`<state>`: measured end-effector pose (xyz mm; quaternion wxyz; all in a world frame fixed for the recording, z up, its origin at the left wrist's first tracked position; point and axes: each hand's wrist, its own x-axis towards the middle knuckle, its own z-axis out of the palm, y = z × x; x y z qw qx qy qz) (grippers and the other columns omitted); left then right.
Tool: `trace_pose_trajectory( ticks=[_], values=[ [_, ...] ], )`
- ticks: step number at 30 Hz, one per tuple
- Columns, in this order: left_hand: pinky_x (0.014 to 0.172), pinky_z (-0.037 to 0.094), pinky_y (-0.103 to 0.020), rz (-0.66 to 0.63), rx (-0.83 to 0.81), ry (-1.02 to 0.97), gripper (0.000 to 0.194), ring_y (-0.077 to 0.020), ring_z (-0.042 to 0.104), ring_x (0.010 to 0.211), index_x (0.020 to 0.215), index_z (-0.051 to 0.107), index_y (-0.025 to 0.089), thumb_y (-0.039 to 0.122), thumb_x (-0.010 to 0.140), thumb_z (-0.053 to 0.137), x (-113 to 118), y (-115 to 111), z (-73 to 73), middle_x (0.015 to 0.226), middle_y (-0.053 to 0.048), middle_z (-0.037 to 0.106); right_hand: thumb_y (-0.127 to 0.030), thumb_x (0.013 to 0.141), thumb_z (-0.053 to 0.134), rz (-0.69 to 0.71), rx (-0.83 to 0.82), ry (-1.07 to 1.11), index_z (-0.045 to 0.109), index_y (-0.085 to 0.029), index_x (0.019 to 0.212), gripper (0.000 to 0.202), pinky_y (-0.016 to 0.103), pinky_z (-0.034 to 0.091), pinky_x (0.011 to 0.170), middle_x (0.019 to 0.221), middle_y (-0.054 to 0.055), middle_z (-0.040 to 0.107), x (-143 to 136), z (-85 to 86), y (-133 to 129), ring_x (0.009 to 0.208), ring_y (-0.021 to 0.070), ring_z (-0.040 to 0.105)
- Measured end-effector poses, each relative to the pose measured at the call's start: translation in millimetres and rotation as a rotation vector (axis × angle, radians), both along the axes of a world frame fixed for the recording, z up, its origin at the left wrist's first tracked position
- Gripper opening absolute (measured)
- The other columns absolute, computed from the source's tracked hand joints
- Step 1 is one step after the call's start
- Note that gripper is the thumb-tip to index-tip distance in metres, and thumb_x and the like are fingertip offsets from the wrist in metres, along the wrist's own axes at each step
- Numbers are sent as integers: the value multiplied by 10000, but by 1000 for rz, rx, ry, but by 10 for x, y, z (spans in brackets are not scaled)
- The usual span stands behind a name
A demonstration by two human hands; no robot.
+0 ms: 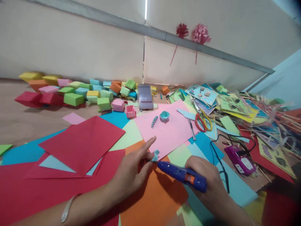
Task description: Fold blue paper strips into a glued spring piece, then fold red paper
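Note:
A small light-blue paper piece (155, 155) is pinched between the thumb and fingers of my left hand (135, 166), the index finger stretched out past it. My right hand (208, 177) is wrapped round a dark blue glue gun (175, 172), whose nozzle points left and meets the lower end of the paper piece, touching or almost so. Beneath both lies an orange paper sheet (150, 201). Beyond them, on a pink sheet (171, 141), rest a little teal paper cup (164, 116) and a folded blue-grey paper strip (154, 121).
Red sheets (82, 144) cover the left. Folded paper boxes (73, 99) line the wall, near a phone (145, 97). Scissors (204, 122), a craft knife (191, 128) and a purple power adapter (240, 159) with a black cord (227, 175) lie right, before piled cards and sticks.

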<state>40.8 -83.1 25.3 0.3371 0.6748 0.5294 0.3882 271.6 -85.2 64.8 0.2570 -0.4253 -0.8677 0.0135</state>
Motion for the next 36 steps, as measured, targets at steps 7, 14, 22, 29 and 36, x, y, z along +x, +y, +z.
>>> trace_pose_trajectory(
  ticks=[7, 14, 22, 29, 36],
  values=[
    [650, 466, -257, -28, 52, 16, 533, -129, 571, 656, 1456, 463, 208, 188, 925, 507, -7, -10, -32, 765, 43, 685, -128, 838, 459, -14, -20, -2, 475, -206, 691, 168, 241, 294, 501, 575, -26, 505, 25, 6, 11, 493, 104, 446],
    [663, 475, -264, -84, 48, 6, 558, -131, 594, 674, 1471, 426, 220, 166, 920, 501, -35, -6, -63, 784, 51, 701, -209, 901, 466, -61, -22, 1, 459, -209, 654, 248, 234, 289, 478, 544, -33, 491, 18, 3, 17, 466, 95, 440],
    [695, 493, -273, -117, 25, -23, 544, -131, 618, 691, 1446, 449, 225, 127, 912, 482, -39, -3, -72, 792, 53, 708, -196, 925, 437, -40, -12, -14, 447, -212, 651, 274, 237, 295, 489, 549, -31, 492, 16, 23, 21, 473, 94, 440],
    [688, 507, -257, -137, 1, -39, 574, -124, 646, 722, 1454, 437, 231, 101, 897, 490, -50, 27, -96, 808, 55, 715, -226, 957, 433, -38, -1, -17, 454, -210, 659, 299, 249, 297, 504, 557, -30, 491, 33, 32, 18, 491, 97, 437],
    [724, 533, -263, -147, -23, -69, 588, -122, 650, 731, 1454, 434, 222, 81, 887, 493, -51, -5, -84, 822, 49, 716, -266, 1007, 409, -19, 10, -16, 451, -208, 660, 354, 255, 296, 506, 563, -26, 495, 30, 27, 21, 493, 93, 437]
  ],
)
